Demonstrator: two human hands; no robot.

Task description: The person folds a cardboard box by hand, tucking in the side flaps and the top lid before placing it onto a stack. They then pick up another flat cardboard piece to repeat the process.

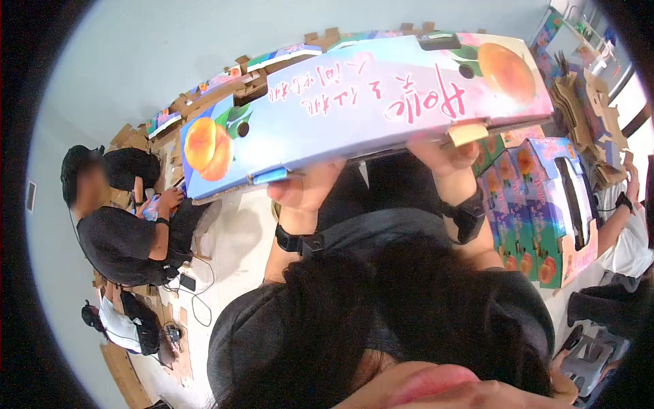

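A long printed cardboard fruit box, with peaches and red lettering that appears upside down, is held up in front of me. My left hand grips its near lower edge beside a blue tab. Farther right, my right hand holds the same edge next to a light cardboard tab. Both hands are closed on the box, and some of their fingers are hidden by it. The box tilts slightly, its right end higher in view.
Several similar boxes stand in a row at right. Flattened cardboard is piled behind them. A person in dark clothes works at left; another person's arm reaches in at right. A phone and cables lie on the floor.
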